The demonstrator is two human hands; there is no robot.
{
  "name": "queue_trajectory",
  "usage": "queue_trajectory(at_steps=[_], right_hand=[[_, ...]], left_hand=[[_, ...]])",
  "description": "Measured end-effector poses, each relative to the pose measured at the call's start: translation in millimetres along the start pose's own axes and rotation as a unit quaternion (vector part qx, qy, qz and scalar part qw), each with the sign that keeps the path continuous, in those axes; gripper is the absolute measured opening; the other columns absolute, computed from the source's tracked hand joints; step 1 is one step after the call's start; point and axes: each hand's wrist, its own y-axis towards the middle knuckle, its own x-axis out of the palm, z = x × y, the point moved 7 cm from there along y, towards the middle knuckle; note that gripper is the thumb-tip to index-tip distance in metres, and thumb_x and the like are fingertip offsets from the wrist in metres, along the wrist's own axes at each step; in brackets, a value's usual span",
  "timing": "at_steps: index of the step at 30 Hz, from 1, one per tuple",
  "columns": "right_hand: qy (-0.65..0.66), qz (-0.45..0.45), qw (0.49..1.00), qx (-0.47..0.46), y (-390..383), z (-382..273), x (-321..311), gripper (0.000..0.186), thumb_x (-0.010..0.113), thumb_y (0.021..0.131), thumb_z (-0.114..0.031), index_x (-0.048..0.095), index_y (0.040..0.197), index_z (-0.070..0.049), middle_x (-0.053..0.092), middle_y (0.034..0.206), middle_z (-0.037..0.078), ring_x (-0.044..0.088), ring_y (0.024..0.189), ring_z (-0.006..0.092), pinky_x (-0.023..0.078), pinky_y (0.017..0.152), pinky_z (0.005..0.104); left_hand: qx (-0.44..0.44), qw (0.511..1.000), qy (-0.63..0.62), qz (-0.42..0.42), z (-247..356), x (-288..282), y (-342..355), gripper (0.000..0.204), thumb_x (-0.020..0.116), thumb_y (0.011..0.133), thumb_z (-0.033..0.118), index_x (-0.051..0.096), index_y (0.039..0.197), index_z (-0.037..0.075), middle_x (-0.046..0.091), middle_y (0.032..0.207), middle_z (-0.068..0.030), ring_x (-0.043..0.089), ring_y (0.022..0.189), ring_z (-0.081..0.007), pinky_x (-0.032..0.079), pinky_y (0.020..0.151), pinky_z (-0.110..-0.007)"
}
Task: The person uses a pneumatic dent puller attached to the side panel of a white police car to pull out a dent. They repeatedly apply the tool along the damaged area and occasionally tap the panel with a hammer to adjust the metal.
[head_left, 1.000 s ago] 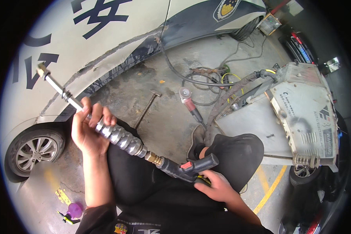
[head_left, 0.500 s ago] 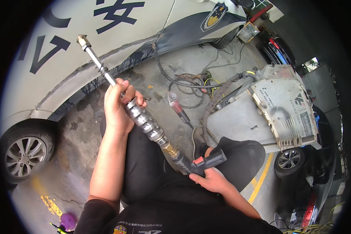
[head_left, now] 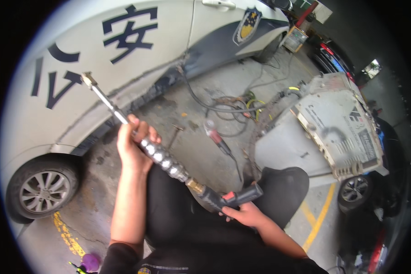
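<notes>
Curled snugly round the slim shaft (head_left: 107,101), our left hand (head_left: 134,142) props the chrome-ribbed tool (head_left: 163,160), slanting down to its right, and there's our right hand (head_left: 246,214) wrapped under the black handle (head_left: 211,198), seemingly sharing the weight.

Car workshop: scraped car (head_left: 169,41), grinder (head_left: 215,136).

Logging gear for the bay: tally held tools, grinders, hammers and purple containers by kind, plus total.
Ribbed metal tool, held in the left hand and right hand: 1
Grinder, red and black: 1
Hammer, long-handled, blurred: 1
Purple container, partly cut off at the lower edge: 1
Total: 4
</notes>
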Motion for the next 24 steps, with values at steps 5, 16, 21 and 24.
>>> queue_trajectory(at_steps=[5,16,21,24], right_hand=[[0.058,0.043,0.997,-0.026,-1,-38,-43,0.033,0.078,0.102,-0.022,0.068,0.128,-0.005,0.073,0.096,0.003,0.07,0.088,0.0102,0.057,0.074,0.0271],[-0.164,0.331,0.914,-0.167,-63,-131,-257,0.045,0.09,0.085,-0.022,0.075,0.125,-0.004,0.068,0.102,0.002,0.063,0.093,0.012,0.052,0.084,0.0285],[-0.149,0.367,0.902,-0.17,-7,-134,-282,0.044,0.091,0.083,-0.012,0.074,0.122,-0.001,0.071,0.107,0.005,0.064,0.102,0.0149,0.051,0.095,0.0314],[-0.184,0.348,0.9,-0.187,30,-145,-300,0.046,0.091,0.08,-0.009,0.074,0.122,-0.001,0.074,0.117,0.008,0.066,0.106,0.0171,0.052,0.097,0.033]], left_hand=[[-0.02,0.997,-0.02,0.076,-13,22,8,0.017,0.065,0.097,0.026,0.052,0.09,0.017,0.035,0.061,0.0041,0.051,0.068,-0.0207,0.051,0.074,-0.039],[-0.321,0.945,-0.016,-0.05,-170,147,99,0.038,0.055,0.106,0.022,0.037,0.073,0.02,0.037,0.062,0.0029,0.062,0.088,-0.0233,0.048,0.105,-0.048],[-0.318,0.947,-0.033,0.032,-235,132,190,0.018,0.055,0.102,0.019,0.043,0.089,0.014,0.04,0.062,0.0005,0.061,0.077,-0.0236,0.057,0.086,-0.048],[-0.335,0.937,-0.03,0.092,-280,109,225,0.016,0.056,0.101,0.021,0.044,0.094,0.012,0.046,0.066,-0.0011,0.066,0.071,-0.0241,0.061,0.073,-0.047]])
